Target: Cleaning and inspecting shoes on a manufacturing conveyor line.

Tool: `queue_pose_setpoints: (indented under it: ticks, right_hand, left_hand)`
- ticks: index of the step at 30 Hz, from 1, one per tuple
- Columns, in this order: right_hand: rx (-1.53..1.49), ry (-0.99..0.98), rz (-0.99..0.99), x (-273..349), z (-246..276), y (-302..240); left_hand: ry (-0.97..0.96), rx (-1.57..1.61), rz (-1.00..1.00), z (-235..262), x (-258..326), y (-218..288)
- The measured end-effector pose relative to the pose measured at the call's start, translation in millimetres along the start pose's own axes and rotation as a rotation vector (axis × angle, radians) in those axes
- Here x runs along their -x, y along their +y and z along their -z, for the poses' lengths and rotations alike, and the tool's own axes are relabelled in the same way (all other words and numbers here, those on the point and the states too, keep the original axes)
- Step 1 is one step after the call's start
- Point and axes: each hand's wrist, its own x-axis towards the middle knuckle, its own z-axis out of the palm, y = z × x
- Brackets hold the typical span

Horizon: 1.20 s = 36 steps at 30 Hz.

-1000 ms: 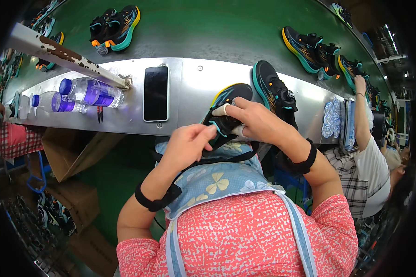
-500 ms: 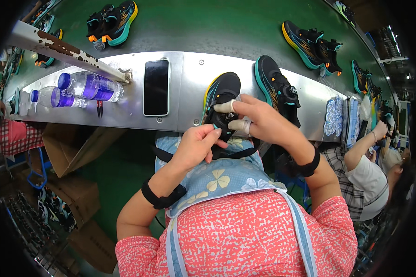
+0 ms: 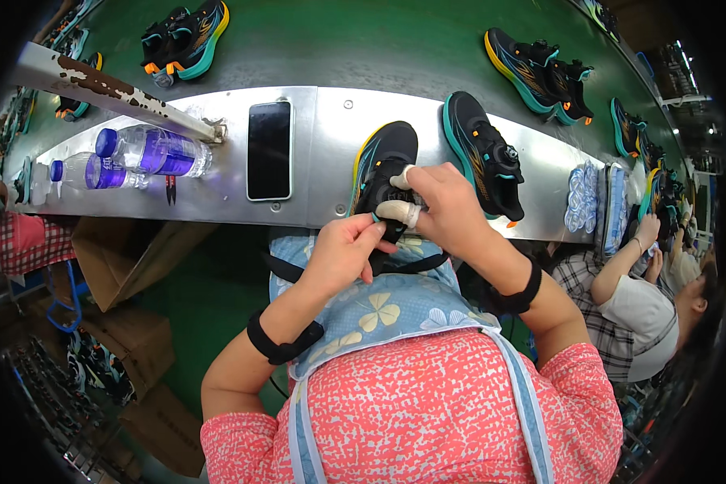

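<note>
Change: both hands have drawn the black sneaker [image 3: 383,173] slightly nearer the metal ledge [image 3: 315,206] edge.
Left hand [image 3: 343,254]: fingers curled, pinching at its heel.
Right hand [image 3: 444,210]: closed over its tongue, taped fingertips [image 3: 399,211] pressing.
Nearby: phone [image 3: 269,149], second sneaker [image 3: 484,153].

hands: left [image 3: 343,252], right [image 3: 444,211] | gripping black sneaker [image 3: 383,165] | steel ledge [image 3: 323,121]

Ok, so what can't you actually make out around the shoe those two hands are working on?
- Head view: the heel end of the black shoe is hidden by the right hand and left hand.
- What the fingertips pinch there is too small to tell.
- The phone has a dark screen, showing nothing.
- The shoes at the right rim are bent and blurred by the fisheye.
</note>
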Motion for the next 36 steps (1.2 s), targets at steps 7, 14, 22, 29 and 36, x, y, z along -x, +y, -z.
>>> queue_pose_setpoints:
  ticks: [7, 14, 22, 29, 36]
  right_hand:
    - [-0.036, 0.123, 0.082, 3.7, -4.1, -3.7]
    - [-0.436, -0.15, 0.021, -4.8, 15.6, 0.7]
    - [-0.244, -0.041, -0.001, -2.8, 7.2, 0.3]
    - [-0.04, 0.086, 0.09, 7.3, -5.1, -0.2]
    - [-0.376, -0.144, 0.035, 0.5, 14.6, 2.9]
  left_hand:
    - [-0.015, -0.062, 0.007, -3.9, -1.0, -1.2]
    - [-0.035, 0.061, 0.01, 2.9, -1.7, -3.7]
    - [-0.017, 0.047, 0.005, 0.8, 0.0, -1.3]
    - [-0.017, 0.047, -0.018, -2.4, -2.2, -4.0]
    - [-0.023, 0.09, -0.01, 0.1, -2.9, -4.7]
